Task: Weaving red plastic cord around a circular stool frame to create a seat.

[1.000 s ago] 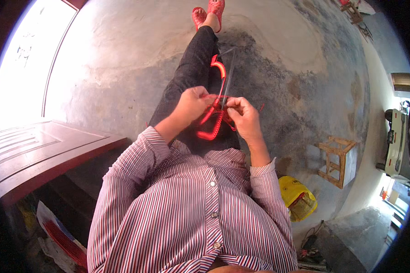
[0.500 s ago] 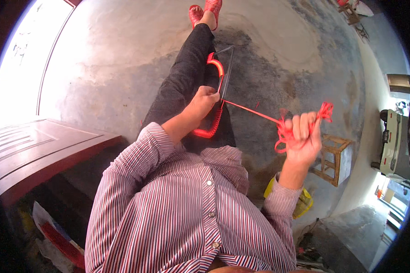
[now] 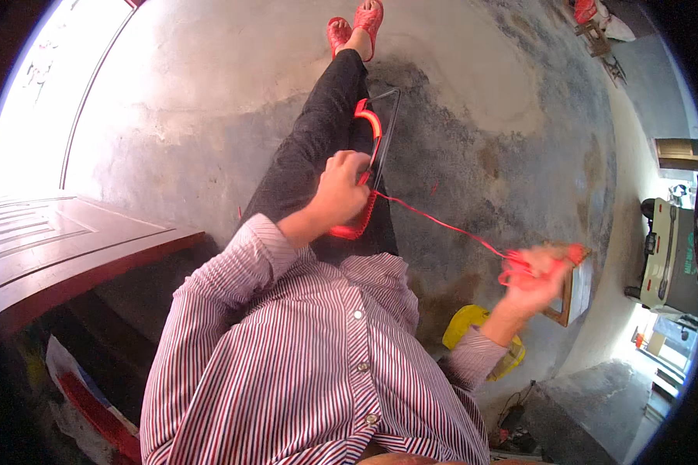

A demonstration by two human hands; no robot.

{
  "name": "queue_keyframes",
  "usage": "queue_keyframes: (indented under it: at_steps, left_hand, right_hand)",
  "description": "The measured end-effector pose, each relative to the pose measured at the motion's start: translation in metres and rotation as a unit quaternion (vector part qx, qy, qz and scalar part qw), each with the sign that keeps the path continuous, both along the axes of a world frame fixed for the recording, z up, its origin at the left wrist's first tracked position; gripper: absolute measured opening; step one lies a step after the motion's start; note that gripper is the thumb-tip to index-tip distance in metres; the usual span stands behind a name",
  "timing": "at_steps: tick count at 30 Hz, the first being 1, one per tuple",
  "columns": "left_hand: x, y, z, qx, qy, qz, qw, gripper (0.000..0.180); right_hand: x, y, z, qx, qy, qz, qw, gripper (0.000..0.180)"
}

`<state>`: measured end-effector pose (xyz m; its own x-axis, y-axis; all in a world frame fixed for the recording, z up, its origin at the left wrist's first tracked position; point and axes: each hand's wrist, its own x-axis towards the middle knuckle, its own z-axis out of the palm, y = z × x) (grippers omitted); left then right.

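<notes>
Over my thighs lies a thin dark wire frame (image 3: 392, 132), partly wound with red cord. A thick red curved piece (image 3: 370, 121) shows at its far end, and tight red coils (image 3: 358, 230) run along its near end. My left hand (image 3: 341, 190) is closed on the frame's side, its fingers partly hiding the wire. From there a single strand of red cord (image 3: 446, 223) sags across to my right hand (image 3: 537, 285), which is closed around a loose red cord bundle (image 3: 518, 269). Motion blurs that hand and the bundle's outer end.
Beyond my right hand stands a small wooden stool (image 3: 578, 294). A yellow bag (image 3: 464, 324) lies by my right forearm. At left is a brown panelled wooden surface (image 3: 77, 232). A vehicle (image 3: 667, 248) stands far right; a wooden rack (image 3: 597, 40) is at the upper right.
My right hand has moved down and outward with the cord bundle, and the strand has gone from taut to slack. My left hand has shifted slightly nearer, its fingers turned over the frame.
</notes>
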<state>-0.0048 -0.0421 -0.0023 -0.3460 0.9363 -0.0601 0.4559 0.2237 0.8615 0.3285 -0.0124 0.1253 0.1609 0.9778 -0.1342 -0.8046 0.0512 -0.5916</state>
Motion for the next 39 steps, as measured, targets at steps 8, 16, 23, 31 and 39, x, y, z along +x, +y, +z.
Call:
queue_keyframes:
  at_steps: [8,16,23,31,39]
  left_hand:
    - [0.016,-0.027,0.085,-0.027,-0.321,-0.287,0.902,0.018]
    - [-0.058,0.010,0.100,-0.002,-0.557,-0.033,0.830,0.024]
    - [-0.065,0.005,0.062,-0.016,-0.029,-0.291,0.956,0.015]
    - [-0.022,0.037,0.150,-0.003,-0.648,-0.060,0.759,0.018]
    - [-0.068,0.030,0.069,0.134,-0.015,-0.233,0.963,0.011]
  right_hand:
    - [-0.156,-0.055,-0.099,-0.059,0.027,0.465,0.883,0.045]
    - [-0.128,0.015,-0.116,-0.058,0.145,0.455,0.877,0.040]
    - [-0.130,0.047,-0.131,-0.081,0.011,0.332,0.940,0.013]
    - [-0.204,-0.018,-0.036,-0.003,-0.029,0.449,0.893,0.042]
    - [-0.138,0.033,-0.090,-0.003,-0.042,0.382,0.923,0.031]
